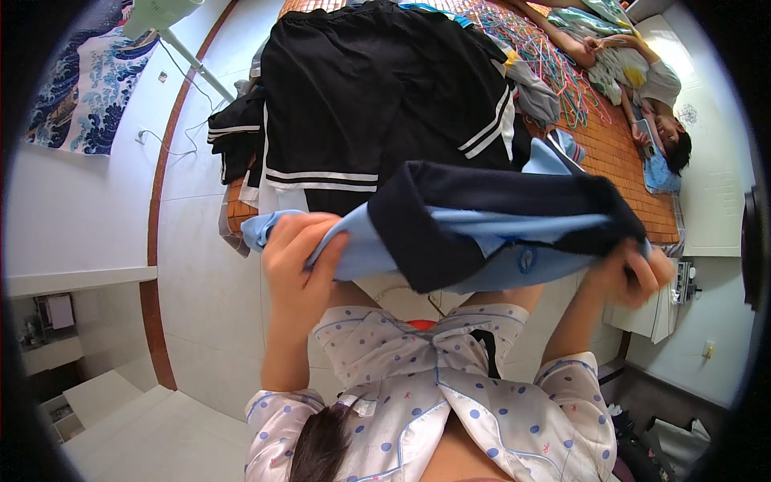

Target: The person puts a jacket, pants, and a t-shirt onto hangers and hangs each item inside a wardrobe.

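Your left hand [299,261] is closed on the left end of a light blue and navy garment [490,229], fingers [325,257] curled over a bunched fold of the light blue cloth. Your right hand [634,273] grips the right end, fingers pinched shut on the navy edge where it meets the blue. The garment hangs stretched between your 2 hands in front of your chest, roughly level, held clear above the floor and just short of the near edge of the bed [634,161]. Its navy part folds over the top and drapes down the middle, while the light blue part shows beneath and at both ends; a small round button-like detail sits on the blue part near the lower right. You wear a pale dotted pyjama top [450,394], both sleeves visible at the lower edge. Beyond the held garment, a large black garment with white stripes [377,96] lies spread over the bed's woven mat, its left side spilling off the edge. Further back on the mat is a tangle of coloured clothes hangers [546,56]. Another person [634,76] lies on the far right side of the bed. A blue and white wave-patterned cloth [88,88] lies on the white tiled floor [201,273] at upper left.
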`<action>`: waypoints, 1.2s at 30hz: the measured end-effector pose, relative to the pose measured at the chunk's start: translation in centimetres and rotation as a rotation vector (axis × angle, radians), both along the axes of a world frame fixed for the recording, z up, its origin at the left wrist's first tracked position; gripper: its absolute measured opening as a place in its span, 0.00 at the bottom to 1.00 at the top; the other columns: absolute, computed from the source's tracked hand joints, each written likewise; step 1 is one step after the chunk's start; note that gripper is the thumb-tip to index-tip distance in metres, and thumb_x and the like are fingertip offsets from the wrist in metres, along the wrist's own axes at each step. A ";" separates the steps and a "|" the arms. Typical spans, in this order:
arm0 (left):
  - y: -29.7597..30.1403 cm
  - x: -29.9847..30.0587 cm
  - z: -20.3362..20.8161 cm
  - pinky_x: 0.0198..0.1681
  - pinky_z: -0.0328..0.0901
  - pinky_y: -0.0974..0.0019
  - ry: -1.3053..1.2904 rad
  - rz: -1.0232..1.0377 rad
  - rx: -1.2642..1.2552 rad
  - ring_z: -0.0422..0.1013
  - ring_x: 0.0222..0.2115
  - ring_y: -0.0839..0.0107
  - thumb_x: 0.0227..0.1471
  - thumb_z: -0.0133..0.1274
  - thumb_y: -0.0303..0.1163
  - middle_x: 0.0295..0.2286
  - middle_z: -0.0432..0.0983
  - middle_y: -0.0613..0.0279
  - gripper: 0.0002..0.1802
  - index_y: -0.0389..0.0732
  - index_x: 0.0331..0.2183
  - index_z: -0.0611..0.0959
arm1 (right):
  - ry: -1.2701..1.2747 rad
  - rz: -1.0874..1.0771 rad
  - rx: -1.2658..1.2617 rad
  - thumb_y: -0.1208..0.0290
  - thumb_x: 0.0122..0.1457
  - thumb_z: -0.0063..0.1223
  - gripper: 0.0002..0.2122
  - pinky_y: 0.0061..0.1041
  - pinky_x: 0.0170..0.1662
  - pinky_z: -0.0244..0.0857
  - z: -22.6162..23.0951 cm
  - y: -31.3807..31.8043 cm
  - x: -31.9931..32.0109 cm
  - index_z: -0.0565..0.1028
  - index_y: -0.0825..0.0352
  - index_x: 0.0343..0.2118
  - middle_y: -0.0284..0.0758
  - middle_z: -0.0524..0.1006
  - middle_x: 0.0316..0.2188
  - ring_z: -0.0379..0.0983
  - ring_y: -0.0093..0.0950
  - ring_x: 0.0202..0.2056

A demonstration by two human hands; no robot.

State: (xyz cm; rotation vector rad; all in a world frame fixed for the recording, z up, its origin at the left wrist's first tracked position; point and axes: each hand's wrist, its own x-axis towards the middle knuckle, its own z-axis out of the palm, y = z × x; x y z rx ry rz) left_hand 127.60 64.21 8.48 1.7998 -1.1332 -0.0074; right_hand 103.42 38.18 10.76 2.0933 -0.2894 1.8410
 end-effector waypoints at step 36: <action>-15.9 6.1 -17.8 0.57 0.40 0.52 0.157 0.583 0.208 0.60 0.48 0.63 0.46 0.46 0.53 0.39 0.73 0.64 0.23 0.43 0.28 0.81 | 0.797 -0.212 0.716 0.56 0.56 0.39 0.25 0.54 0.58 0.30 -24.2 -4.2 15.5 0.56 0.53 0.57 0.35 0.53 0.59 0.43 0.35 0.61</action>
